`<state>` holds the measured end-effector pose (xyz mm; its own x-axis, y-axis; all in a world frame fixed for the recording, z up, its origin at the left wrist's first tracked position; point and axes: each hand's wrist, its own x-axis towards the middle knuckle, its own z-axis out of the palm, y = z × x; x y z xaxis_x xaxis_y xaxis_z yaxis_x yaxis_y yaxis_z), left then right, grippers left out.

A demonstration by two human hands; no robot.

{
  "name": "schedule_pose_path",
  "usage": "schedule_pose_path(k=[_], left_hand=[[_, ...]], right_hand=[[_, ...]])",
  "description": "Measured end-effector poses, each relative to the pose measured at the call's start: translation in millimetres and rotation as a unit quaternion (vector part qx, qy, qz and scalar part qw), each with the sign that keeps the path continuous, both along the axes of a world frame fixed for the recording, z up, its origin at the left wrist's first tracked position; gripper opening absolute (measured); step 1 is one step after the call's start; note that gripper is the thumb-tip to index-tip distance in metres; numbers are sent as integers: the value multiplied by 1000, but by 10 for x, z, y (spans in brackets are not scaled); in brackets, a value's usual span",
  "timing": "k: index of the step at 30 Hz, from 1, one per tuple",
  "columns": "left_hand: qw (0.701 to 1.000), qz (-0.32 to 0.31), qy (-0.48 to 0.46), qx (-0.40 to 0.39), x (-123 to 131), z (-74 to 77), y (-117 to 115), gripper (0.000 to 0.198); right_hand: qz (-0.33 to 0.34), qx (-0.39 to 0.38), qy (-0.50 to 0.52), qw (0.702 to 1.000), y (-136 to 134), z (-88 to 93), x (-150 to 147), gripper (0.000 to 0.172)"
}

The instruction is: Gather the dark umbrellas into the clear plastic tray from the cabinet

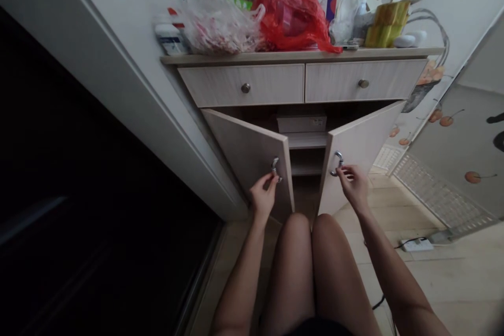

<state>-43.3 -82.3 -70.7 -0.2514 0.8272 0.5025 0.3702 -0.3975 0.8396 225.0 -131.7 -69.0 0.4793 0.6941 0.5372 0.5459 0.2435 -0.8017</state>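
Both doors of a pale wooden cabinet stand partly open. My left hand is closed on the metal handle of the left door. On the right door, my right hand pinches the curved metal handle. Between the doors, a white box sits on an upper shelf, with another shelf below it. The deeper inside of the cabinet is dark.
On the cabinet top are a red plastic bag, a clear bag, a white bottle and a yellow package. My knees are close to the doors. A power strip lies on the floor at right.
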Motion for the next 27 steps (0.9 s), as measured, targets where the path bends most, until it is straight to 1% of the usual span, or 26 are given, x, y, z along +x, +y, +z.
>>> schedule_pose_path(k=[4, 6, 8, 11, 14, 18, 21, 27], left_hand=[[999, -31, 36, 5, 480, 83, 466, 16], [999, -29, 46, 1, 636, 97, 639, 13], [998, -26, 58, -5, 736, 104, 766, 11], [997, -24, 77, -15, 827, 118, 899, 11], [995, -21, 94, -26, 898, 144, 1012, 14], [993, -19, 104, -43, 980, 178, 1155, 15], [992, -22, 113, -51, 1015, 191, 1238, 15], [989, -26, 136, -58, 1060, 206, 1337, 19]], right_hand=[[-43, -39, -32, 998, 481, 95, -245, 47], [-61, -61, -46, 995, 659, 120, -320, 46], [-71, -75, -58, 993, 804, 133, -371, 43], [-86, -90, -68, 990, 984, 141, -423, 40], [-92, -97, -70, 989, 1151, 143, -451, 42], [-73, -77, -73, 992, 1351, 133, -457, 39], [-69, -67, -74, 993, 1462, 119, -451, 37], [-73, -49, -64, 994, 1629, 106, -446, 40]])
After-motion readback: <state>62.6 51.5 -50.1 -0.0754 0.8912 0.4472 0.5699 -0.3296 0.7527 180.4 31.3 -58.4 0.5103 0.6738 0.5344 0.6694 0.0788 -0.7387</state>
